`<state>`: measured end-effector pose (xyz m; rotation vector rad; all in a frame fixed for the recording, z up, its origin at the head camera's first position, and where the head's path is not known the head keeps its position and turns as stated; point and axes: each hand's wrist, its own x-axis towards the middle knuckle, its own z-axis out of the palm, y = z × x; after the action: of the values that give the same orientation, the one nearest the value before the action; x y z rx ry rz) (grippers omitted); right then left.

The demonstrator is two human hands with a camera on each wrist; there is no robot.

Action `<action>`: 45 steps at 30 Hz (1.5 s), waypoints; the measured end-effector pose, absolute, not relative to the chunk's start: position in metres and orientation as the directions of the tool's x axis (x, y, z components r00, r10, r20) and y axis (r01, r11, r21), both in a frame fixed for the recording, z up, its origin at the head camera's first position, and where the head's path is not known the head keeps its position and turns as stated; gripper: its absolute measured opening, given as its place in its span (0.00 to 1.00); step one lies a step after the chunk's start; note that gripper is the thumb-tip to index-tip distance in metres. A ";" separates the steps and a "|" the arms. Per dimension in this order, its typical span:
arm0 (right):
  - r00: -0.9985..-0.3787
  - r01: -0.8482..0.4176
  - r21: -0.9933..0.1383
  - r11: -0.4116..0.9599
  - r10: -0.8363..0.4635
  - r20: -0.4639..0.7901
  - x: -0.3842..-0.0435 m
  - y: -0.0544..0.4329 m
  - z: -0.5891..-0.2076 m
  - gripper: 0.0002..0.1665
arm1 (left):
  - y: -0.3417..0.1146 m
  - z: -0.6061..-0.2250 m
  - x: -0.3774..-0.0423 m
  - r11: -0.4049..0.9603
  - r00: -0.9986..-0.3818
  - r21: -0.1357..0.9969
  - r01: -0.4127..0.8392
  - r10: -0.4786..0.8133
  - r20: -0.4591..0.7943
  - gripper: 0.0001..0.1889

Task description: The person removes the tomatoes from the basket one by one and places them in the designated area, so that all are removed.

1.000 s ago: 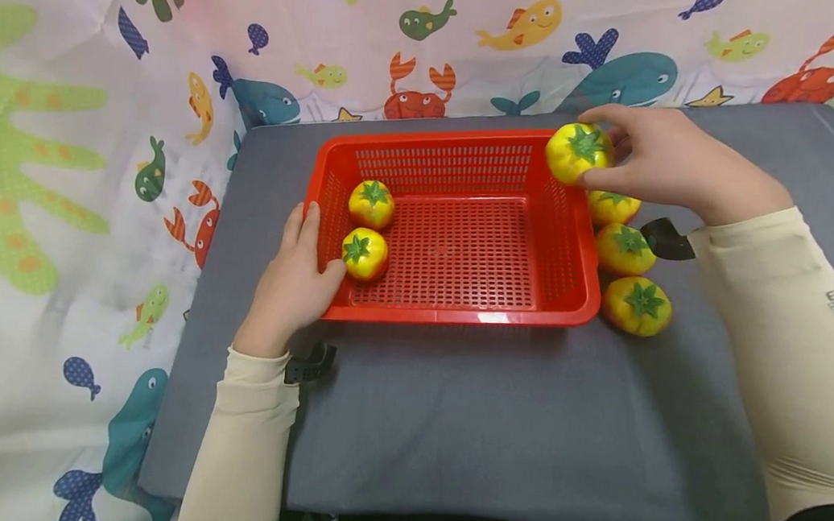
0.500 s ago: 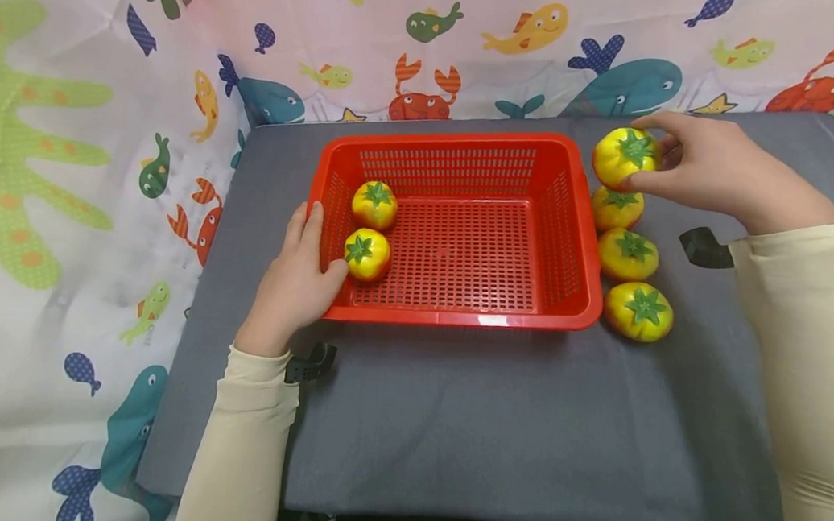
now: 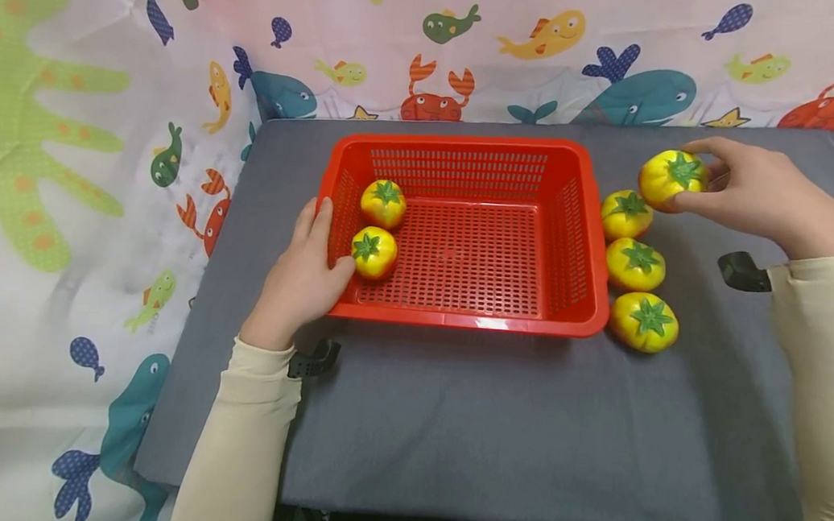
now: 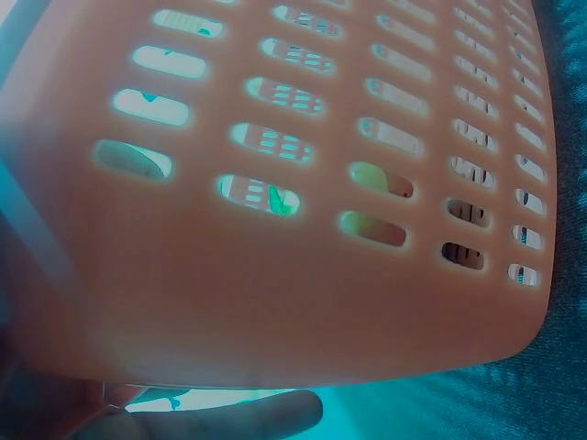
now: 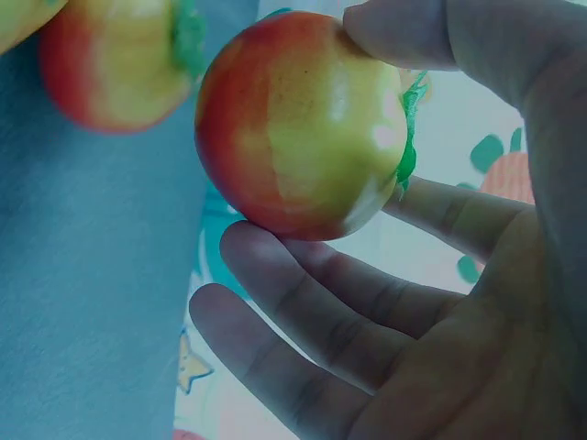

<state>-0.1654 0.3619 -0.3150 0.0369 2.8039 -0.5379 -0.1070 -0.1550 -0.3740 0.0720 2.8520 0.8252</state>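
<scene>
In the head view my right hand (image 3: 770, 192) holds a yellow-and-red tomato (image 3: 672, 180) with a green star-shaped top, clear of the basket at the back right. The right wrist view shows the thumb on one side of this tomato (image 5: 293, 128) and fingertips on the other. My left hand (image 3: 303, 277) grips the left end of the red plastic basket (image 3: 456, 320), thumb over the rim near the front corner. Two similar tomatoes (image 3: 374, 253) sit inside at the left. Outside the right wall, three more tomatoes (image 3: 635, 264) form a column on the table.
A grey cloth (image 3: 492, 435) covers the table. A curtain printed with sea animals (image 3: 374, 39) hangs behind it and along its left side. The slotted basket wall (image 4: 229, 293) fills most of the left wrist view.
My right hand has carried the tomato rightward, from over the basket's back right corner to beyond the column of tomatoes. The left hand stays on the basket. The head view has shifted slightly.
</scene>
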 end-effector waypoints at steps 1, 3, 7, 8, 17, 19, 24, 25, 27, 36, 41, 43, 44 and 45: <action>-0.959 0.087 -0.352 0.932 -0.018 -0.283 -0.165 0.364 -0.317 0.53 | -0.155 -0.374 -0.107 0.845 -0.984 0.534 -0.002 0.093 -0.151 0.47; -0.959 0.098 -0.338 0.936 -0.002 -0.283 -0.165 0.370 -0.321 0.53 | -0.154 -0.374 -0.107 0.846 -0.984 0.533 -0.002 0.092 -0.151 0.47; -0.956 0.120 -0.323 0.939 0.021 -0.293 -0.165 0.380 -0.329 0.53 | -0.153 -0.374 -0.107 0.847 -0.984 0.531 -0.006 0.088 -0.152 0.47; -0.954 0.126 -0.318 0.940 0.027 -0.298 -0.165 0.382 -0.331 0.53 | -0.153 -0.374 -0.107 0.848 -0.984 0.530 -0.009 0.087 -0.155 0.47; -0.931 0.169 -0.318 0.933 0.045 -0.361 -0.164 0.398 -0.346 0.57 | -0.152 -0.374 -0.109 0.851 -0.984 0.526 -0.007 0.087 -0.154 0.47; -0.920 0.175 -0.322 0.930 0.038 -0.391 -0.163 0.402 -0.348 0.59 | -0.152 -0.374 -0.109 0.851 -0.984 0.525 -0.003 0.090 -0.151 0.47; -0.897 0.188 -0.338 0.922 0.021 -0.442 -0.163 0.407 -0.354 0.63 | -0.152 -0.374 -0.109 0.850 -0.984 0.527 0.003 0.095 -0.149 0.47; -0.895 0.193 -0.337 0.921 0.024 -0.446 -0.163 0.407 -0.356 0.63 | -0.152 -0.374 -0.108 0.849 -0.984 0.529 0.000 0.094 -0.150 0.47; -0.890 0.195 -0.343 0.919 0.019 -0.455 -0.164 0.407 -0.358 0.64 | -0.153 -0.374 -0.108 0.847 -0.984 0.531 -0.005 0.089 -0.152 0.47; -0.864 0.178 -0.362 0.915 -0.031 -0.502 -0.166 0.408 -0.366 0.64 | -0.154 -0.374 -0.107 0.847 -0.986 0.531 -0.008 0.081 -0.145 0.47; -0.862 0.181 -0.355 0.917 -0.026 -0.507 -0.166 0.409 -0.370 0.64 | -0.154 -0.375 -0.107 0.848 -0.986 0.530 -0.003 0.085 -0.141 0.47; -0.860 0.185 -0.352 0.918 -0.022 -0.509 -0.165 0.410 -0.370 0.65 | -0.154 -0.375 -0.107 0.848 -0.987 0.531 -0.001 0.085 -0.138 0.47; -0.859 0.188 -0.352 0.917 -0.020 -0.512 -0.165 0.410 -0.370 0.65 | -0.154 -0.375 -0.107 0.847 -0.987 0.531 0.000 0.085 -0.137 0.47; -0.858 0.191 -0.351 0.917 -0.017 -0.514 -0.165 0.410 -0.370 0.66 | -0.154 -0.375 -0.107 0.847 -0.987 0.531 -0.001 0.085 -0.137 0.47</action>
<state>-0.1647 0.4097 -0.3704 0.1249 2.5513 -0.5377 -0.1068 -0.1536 -0.3750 0.0662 2.8685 0.8244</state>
